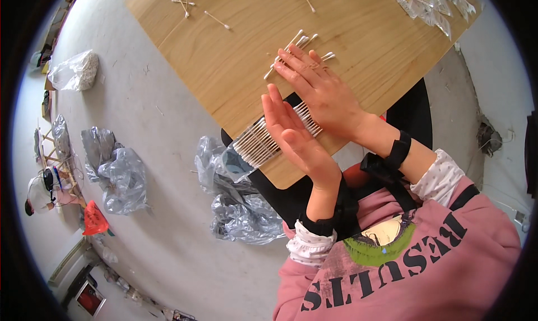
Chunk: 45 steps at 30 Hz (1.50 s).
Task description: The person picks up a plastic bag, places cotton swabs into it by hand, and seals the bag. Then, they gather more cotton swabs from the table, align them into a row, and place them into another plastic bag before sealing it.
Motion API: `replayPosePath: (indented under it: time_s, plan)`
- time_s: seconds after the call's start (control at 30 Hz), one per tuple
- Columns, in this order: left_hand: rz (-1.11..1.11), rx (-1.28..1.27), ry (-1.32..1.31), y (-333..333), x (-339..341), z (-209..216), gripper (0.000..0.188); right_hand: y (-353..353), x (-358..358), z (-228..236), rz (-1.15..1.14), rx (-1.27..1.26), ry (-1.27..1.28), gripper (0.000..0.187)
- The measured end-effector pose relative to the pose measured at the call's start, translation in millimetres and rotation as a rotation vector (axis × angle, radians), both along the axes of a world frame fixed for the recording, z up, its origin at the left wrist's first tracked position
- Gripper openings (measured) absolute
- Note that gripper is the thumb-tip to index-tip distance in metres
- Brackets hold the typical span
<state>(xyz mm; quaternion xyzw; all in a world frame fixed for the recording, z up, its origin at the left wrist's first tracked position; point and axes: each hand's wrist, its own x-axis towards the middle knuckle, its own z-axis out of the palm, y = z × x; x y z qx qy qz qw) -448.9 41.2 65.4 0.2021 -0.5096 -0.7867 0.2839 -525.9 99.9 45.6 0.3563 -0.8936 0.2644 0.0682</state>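
Observation:
A row of cotton swabs (255, 144) lies side by side at the table's near edge, with clear plastic around its left end. My left hand (294, 135) is held over this row, fingers stretched out, and covers its middle. Just beyond and to the right, my right hand (329, 94) reaches forward with its fingers extended. Its fingertips rest on or just above a small loose pile of cotton swabs (302, 39). Neither hand has anything visible in its grasp. Whether the left palm touches the row is hidden.
The wooden table (241, 68) also carries stray swabs (217, 20) at the far left and clear plastic packets (428, 4) at the far right. Grey plastic bags (241, 209) lie on the floor by the table. Further left are another grey bag (123, 178) and a filled clear bag (78, 71).

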Motion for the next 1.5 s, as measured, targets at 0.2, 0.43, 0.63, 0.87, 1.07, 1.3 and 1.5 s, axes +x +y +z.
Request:
replayPosePath:
  time_s: [0.2,0.43,0.63,0.87,1.07,1.3,1.5]
  plan:
    - [-0.064,-0.038,0.001,-1,6,-5,0.069,-4,1,-3,0.001,0.022,0.048,0.056]
    - [0.024,-0.067,-0.015,-5,12,2,0.064,-3,1,2,-0.002,0.123,0.186,0.049]
    - [0.167,-0.031,-0.186,1,26,16,0.047,-5,1,-1,0.025,0.042,0.099,0.051]
    - [-0.014,0.150,-0.213,8,48,16,0.035,0,-1,0,0.049,0.015,0.046,0.054]
    - [-0.054,0.158,-0.186,-1,48,19,0.030,-2,-2,0,0.073,-0.012,0.009,0.057]
    - [0.146,-0.645,-0.412,-77,49,21,0.019,0,1,1,0.024,0.103,0.095,0.056]
    - [0.082,-1.085,-0.822,-116,39,2,0.035,-31,10,-4,0.055,-0.032,0.052,0.054]
